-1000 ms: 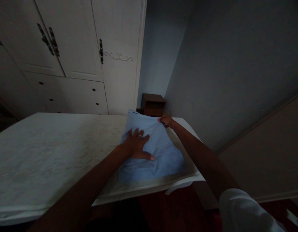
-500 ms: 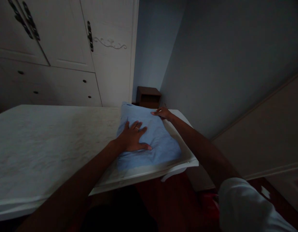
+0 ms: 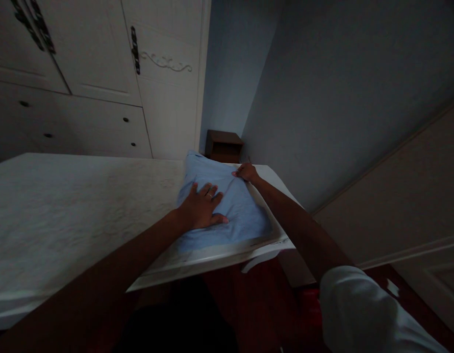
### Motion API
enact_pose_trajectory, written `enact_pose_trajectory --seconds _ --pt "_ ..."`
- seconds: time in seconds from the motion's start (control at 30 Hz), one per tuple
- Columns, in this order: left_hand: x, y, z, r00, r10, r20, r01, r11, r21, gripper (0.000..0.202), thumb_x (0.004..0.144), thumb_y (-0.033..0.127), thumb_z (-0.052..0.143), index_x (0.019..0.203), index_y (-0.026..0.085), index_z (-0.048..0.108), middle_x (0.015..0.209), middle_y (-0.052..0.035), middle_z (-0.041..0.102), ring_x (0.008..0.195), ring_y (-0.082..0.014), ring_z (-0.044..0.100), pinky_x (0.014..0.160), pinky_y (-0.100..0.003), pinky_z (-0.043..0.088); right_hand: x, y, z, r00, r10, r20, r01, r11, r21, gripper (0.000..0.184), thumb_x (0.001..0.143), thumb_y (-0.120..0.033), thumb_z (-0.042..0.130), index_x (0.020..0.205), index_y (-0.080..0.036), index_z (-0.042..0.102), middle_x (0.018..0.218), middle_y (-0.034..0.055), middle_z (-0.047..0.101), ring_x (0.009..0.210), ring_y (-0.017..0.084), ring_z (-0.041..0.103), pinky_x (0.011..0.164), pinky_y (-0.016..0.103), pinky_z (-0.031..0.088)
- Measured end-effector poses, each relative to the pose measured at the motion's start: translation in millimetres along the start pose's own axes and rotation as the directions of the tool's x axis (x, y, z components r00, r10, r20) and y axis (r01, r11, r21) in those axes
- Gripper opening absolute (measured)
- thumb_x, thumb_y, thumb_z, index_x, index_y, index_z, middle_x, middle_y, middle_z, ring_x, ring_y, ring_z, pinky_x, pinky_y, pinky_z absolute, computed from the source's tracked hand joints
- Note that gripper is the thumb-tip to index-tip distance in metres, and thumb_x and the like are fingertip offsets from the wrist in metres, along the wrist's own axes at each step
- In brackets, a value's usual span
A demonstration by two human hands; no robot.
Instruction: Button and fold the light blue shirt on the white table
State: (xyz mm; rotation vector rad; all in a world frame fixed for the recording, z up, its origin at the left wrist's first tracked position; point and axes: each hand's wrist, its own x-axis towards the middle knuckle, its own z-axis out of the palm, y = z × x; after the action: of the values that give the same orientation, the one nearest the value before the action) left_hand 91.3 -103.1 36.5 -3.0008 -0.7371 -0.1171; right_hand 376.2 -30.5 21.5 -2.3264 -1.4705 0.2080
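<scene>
A light blue cloth [image 3: 245, 215], perhaps a folded garment, lies at the right end of a white table [image 3: 83, 206]. My left hand [image 3: 202, 208] rests on top of it with fingers spread, a ring on one finger. At the cloth's far right edge, my right hand [image 3: 247, 173] pinches the fabric between thumb and fingers. Small creases run across the cloth between the two hands. What lies under the cloth is hidden.
Behind the table stands a white wardrobe [image 3: 168, 108] with dark handles. A small brown cabinet [image 3: 224, 142] sits in the corner by the grey wall [image 3: 322, 98]. The floor [image 3: 249, 304] is dark red.
My right hand has closed more tightly on the cloth's edge, and a crease now runs from it. The left hand stays flat in place. The view has shifted slightly.
</scene>
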Motion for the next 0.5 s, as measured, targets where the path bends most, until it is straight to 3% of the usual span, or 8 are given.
enact_pose_trajectory --seconds 0.1,0.2,0.37,0.5 --pt "-9.8 12.1 -5.8 0.998 -0.035 0.051 0.037 0.999 -0.033 0.083 0.086 0.072 0.035 0.147 0.016 0.036 0.154 -0.0226 0.029 0.143 -0.041 0.02 0.109 -0.067 0.016 -4.8 -2.2 0.3 1.0 -0.023 -0.005 0.022 0.998 -0.064 0.027 0.077 -0.04 0.073 0.091 -0.017 0.07 0.098 0.0061 0.072 0.093 0.019 0.065 0.075 0.023 0.046" --pt "-23.3 29.8 -7.2 0.998 0.006 0.058 -0.002 0.997 -0.083 0.088 0.081 0.079 0.033 0.148 0.022 0.034 0.154 -0.0225 0.028 0.144 -0.0436 0.018 0.106 -0.072 0.009 -11.5 -2.3 -1.7 1.0 -0.022 0.009 0.023 0.992 -0.123 0.033 0.083 -0.047 0.065 0.1 -0.018 0.067 0.105 0.0078 0.071 0.098 0.02 0.064 0.077 0.026 0.047" --pt "-42.1 55.2 4.0 0.996 0.081 -0.041 -0.085 0.992 -0.096 0.098 0.074 0.083 0.04 0.15 0.021 0.03 0.154 -0.0243 0.028 0.142 -0.0462 0.02 0.109 -0.069 0.004 -25.7 -14.9 -9.5 1.0 -0.005 0.019 0.009 0.973 -0.231 0.052 0.088 -0.055 0.056 0.117 -0.012 0.059 0.12 0.019 0.063 0.109 0.028 0.06 0.086 0.036 0.047" --pt "-48.3 66.7 7.0 0.983 0.154 -0.096 -0.164 0.979 -0.118 0.093 0.076 0.08 0.043 0.151 0.028 0.027 0.156 -0.0186 0.026 0.141 -0.0467 0.021 0.11 -0.069 0.009 -45.7 -45.0 -8.2 0.992 -0.125 -0.025 0.114 0.955 -0.274 0.053 0.098 -0.053 0.035 0.124 -0.011 0.055 0.133 0.0213 0.054 0.126 0.03 0.048 0.1 0.039 0.038"
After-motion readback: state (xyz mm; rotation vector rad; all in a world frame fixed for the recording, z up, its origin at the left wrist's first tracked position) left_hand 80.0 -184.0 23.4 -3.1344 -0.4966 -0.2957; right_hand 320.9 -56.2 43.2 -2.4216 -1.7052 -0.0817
